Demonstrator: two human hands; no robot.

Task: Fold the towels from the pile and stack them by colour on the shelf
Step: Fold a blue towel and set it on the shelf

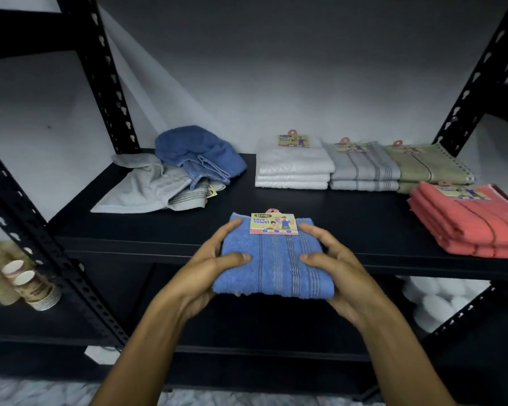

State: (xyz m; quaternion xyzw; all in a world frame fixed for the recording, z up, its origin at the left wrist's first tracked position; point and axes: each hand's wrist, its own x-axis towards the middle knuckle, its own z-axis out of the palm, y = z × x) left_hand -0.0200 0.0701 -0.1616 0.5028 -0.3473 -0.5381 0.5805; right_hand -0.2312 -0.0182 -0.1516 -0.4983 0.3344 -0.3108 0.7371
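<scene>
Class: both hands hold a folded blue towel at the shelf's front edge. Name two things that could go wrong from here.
1. The folded blue towel overhangs the shelf edge; if the left hand or right hand loosens its grip, it may slip off.
2. No blue stack exists; it could land on the grey stack.

Pretty dim shot, cool bluish cast all over.

We get the brightest patch on the back wall behind the shelf, fading to dark grey toward the top. The uprights throw soft diagonal shadows across that wall on the left. Lower shelves sink almost into black. The white stack looks a bit blown out. Wide-angle lens bends the frame posts outward at the edges, and the corners go soft and smeary.
</scene>
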